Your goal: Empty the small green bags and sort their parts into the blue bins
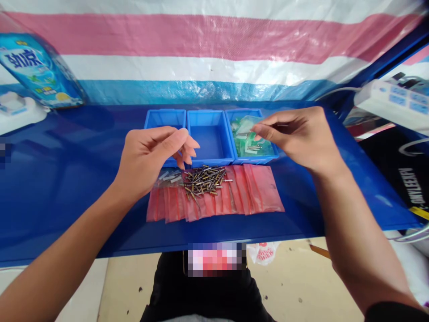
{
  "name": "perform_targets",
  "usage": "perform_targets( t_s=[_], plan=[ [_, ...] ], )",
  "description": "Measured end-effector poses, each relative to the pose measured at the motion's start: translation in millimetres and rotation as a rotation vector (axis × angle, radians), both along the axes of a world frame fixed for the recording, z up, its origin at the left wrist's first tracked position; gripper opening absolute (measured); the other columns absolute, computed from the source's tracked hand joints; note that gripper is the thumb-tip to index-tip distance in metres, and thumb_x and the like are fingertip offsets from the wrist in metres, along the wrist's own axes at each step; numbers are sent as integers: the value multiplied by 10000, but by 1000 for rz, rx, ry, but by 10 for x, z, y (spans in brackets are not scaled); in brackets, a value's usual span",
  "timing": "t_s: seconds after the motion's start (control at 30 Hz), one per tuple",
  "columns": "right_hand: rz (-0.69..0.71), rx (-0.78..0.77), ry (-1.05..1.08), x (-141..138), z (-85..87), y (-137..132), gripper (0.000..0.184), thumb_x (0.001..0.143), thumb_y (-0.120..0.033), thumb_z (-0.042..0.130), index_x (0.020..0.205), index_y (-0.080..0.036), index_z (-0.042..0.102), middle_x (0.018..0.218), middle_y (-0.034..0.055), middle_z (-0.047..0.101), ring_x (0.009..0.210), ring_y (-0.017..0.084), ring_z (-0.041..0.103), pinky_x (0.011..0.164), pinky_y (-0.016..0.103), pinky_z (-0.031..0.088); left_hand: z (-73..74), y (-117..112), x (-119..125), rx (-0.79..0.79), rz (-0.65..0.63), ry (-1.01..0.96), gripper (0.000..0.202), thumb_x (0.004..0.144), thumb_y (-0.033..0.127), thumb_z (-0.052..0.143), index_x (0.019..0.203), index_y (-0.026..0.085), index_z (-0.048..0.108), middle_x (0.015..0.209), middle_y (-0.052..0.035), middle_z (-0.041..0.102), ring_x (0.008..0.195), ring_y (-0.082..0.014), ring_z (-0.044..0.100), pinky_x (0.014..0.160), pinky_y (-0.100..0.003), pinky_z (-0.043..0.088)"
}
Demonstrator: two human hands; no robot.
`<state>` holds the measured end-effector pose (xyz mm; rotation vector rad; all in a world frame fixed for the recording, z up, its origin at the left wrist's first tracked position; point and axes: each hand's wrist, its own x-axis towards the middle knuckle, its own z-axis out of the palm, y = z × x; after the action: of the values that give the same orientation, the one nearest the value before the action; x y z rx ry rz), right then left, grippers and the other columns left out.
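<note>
The right hand (296,136) pinches a clear bag (246,125) over filled packets (258,148) right of centre; the left hand (147,152) bunches its fingers (grip unclear); mid-frame blind rivets (204,181) lie unbagged.

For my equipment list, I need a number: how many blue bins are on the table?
3, in a row: the left bin, partly behind the left hand; the middle bin; and the right bin, near the right hand.
</note>
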<state>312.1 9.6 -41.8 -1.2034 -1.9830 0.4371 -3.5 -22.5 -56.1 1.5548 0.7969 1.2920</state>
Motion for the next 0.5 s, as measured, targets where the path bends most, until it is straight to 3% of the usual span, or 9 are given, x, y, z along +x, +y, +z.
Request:
perform_targets(
  t_s=[0.1,0.2,0.3,0.4,0.5],
  plan=[
    [-39,116,-152,-10,-86,21,137,887,-384,851,826,-262,841,772,30,719,641,166,555,614,368,488,-9,-8,7,16,13,20,191,1021,344,762,888,255,865,769,-40,742,640,-115,683,535,-202,559],
    [-127,320,-315,-39,-145,15,68,890,-317,838,926,-259,843,1044,106,716,954,296,663,891,547,591,-2,-22,15,30,37,61,200,1023,357,764,888,248,863,758,-35,742,628,-109,685,541,-197,559],
    [-108,294,-404,-63,-146,-18,243,976,-318,751,1205,-260,810,1307,137,724,1205,362,678,1068,623,582,9,-34,22,35,45,81,219,1033,363,751,884,245,860,752,-32,739,630,-106,683,552,-199,570],
    [-28,216,-433,-64,-158,-26,385,1033,-373,681,1381,-224,750,1441,128,727,1308,387,681,1112,633,586,7,-35,24,45,44,78,212,1031,355,752,881,254,861,752,-30,740,630,-110,683,544,-208,574],
    [-1,189,-453,-64,-201,-4,347,1057,-360,646,1348,-223,775,1287,117,804,1180,366,738,1029,604,625,-3,-26,24,48,41,85,206,1030,356,752,884,260,863,755,-28,746,623,-113,685,536,-214,571]
  ],
)
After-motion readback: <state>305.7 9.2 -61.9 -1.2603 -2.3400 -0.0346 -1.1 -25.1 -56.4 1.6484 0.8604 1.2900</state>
